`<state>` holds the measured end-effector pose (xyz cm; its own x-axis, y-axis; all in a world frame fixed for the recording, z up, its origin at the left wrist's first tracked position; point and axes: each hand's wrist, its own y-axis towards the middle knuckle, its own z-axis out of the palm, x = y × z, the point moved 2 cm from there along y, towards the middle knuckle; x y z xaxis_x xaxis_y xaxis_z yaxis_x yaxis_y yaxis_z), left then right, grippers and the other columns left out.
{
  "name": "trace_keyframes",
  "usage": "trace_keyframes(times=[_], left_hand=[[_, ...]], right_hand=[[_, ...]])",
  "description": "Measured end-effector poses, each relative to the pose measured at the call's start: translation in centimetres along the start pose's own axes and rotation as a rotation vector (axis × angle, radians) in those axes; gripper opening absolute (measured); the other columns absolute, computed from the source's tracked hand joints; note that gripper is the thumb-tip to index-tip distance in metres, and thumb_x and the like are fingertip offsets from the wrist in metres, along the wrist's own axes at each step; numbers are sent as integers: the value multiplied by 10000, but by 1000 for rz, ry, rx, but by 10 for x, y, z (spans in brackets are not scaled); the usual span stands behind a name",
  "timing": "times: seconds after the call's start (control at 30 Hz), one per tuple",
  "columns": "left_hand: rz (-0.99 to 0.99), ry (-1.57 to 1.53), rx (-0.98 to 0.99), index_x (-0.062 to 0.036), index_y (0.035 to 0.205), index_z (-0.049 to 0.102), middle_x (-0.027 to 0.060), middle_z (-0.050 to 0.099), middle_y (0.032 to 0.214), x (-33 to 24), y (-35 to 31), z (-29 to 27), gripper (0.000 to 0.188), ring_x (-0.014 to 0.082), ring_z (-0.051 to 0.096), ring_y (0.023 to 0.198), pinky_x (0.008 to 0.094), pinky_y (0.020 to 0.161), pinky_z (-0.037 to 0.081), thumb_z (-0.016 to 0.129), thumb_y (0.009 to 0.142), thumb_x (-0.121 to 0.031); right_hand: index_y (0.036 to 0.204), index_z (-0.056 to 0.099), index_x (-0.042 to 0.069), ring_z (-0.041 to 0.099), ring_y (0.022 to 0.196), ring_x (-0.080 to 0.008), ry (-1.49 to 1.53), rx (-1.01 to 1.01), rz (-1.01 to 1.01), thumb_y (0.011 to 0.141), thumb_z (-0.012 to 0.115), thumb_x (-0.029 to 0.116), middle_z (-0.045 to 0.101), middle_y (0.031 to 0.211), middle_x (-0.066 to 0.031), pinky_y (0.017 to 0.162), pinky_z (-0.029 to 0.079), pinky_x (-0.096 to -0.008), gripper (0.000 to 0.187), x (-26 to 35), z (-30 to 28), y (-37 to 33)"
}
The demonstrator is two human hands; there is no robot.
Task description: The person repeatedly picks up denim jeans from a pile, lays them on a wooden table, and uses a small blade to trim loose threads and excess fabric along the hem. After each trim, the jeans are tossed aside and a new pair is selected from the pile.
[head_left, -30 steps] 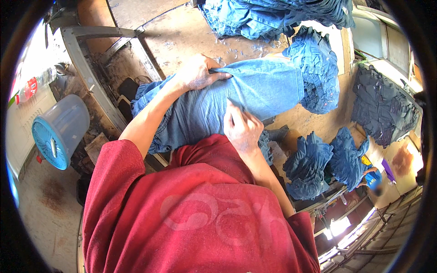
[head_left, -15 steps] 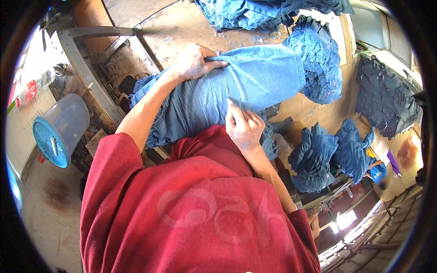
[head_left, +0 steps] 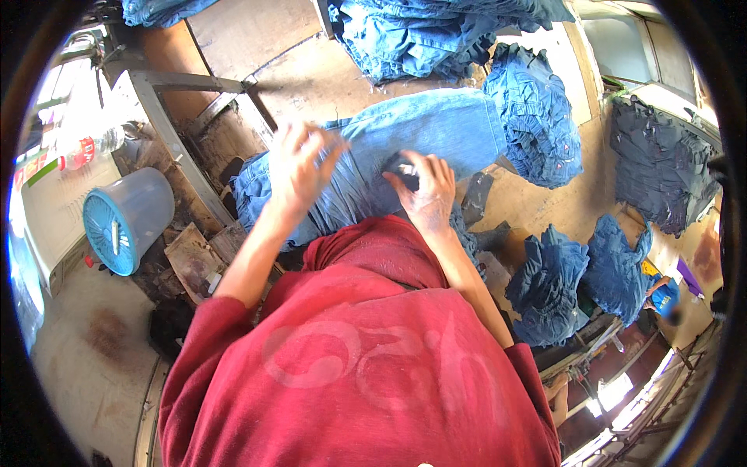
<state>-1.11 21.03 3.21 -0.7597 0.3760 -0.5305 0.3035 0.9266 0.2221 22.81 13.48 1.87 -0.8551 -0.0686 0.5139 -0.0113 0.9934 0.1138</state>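
From the head camera, looking down, a person in a red shirt (head_left: 366,366) stands at a brown table (head_left: 311,78). A pair of light blue jeans (head_left: 420,148) lies flat across the table, right in front of the person. The left hand (head_left: 299,167) is up over the left part of the jeans with its fingers spread wide. It holds nothing. The hand looks blurry, so you cannot tell if it touches the cloth. The right hand (head_left: 424,194) rests on the middle of the jeans. Its fingers are curled around a small dark thing (head_left: 402,169), which it presses on the cloth. You cannot tell what the small thing is. At the far side of the table is a pile of blue jeans (head_left: 420,35). Just to the right of the flat jeans sits another folded stack of blue jeans (head_left: 537,128). Further right is a darker stack (head_left: 661,167). Two more blue bundles (head_left: 583,284) sit lower down on the right. On the floor to the left, a light blue bucket (head_left: 128,222) lies on its side, well away from the hands. A grey metal frame (head_left: 183,136) stands between the bucket and the table.
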Motion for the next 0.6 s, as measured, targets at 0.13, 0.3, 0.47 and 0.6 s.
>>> trace_keyframes(times=[0.13, 0.3, 0.47, 0.6], left_hand=[[22, 30, 31, -148, 919, 755, 22, 693, 1013, -40, -58, 13, 172, 234, 632, 926, 391, 811, 495, 864, 801, -210], [-4, 63, -39, -133, 947, 716, 19, 674, 1012, -35, -85, 40, 165, 236, 632, 920, 391, 784, 452, 826, 844, -199], [-49, 115, -52, -120, 920, 696, 13, 670, 1005, -41, -93, 37, 162, 228, 633, 939, 401, 819, 457, 806, 874, -230], [-12, 136, -158, -137, 984, 693, 7, 674, 1040, -62, -97, 25, 190, 228, 629, 952, 403, 855, 431, 821, 856, -193]], right_hand=[[965, 733, 131, 634, 805, -206, 31, -10, -160, 863, 835, 176, 703, 853, 18, 725, 396, -383, 150, -5, 22, -4], [882, 657, 161, 636, 764, -205, -100, -88, -295, 899, 806, 237, 697, 792, 33, 712, 420, -390, 169, -18, 31, -4], [904, 658, 174, 663, 747, -242, -46, -73, -166, 933, 777, 264, 704, 792, 0, 680, 445, -422, 152, -29, 10, -3], [919, 678, 89, 750, 903, -251, 223, 322, 272, 986, 745, 270, 777, 900, -88, 796, 542, -417, 204, -30, -2, -2]])
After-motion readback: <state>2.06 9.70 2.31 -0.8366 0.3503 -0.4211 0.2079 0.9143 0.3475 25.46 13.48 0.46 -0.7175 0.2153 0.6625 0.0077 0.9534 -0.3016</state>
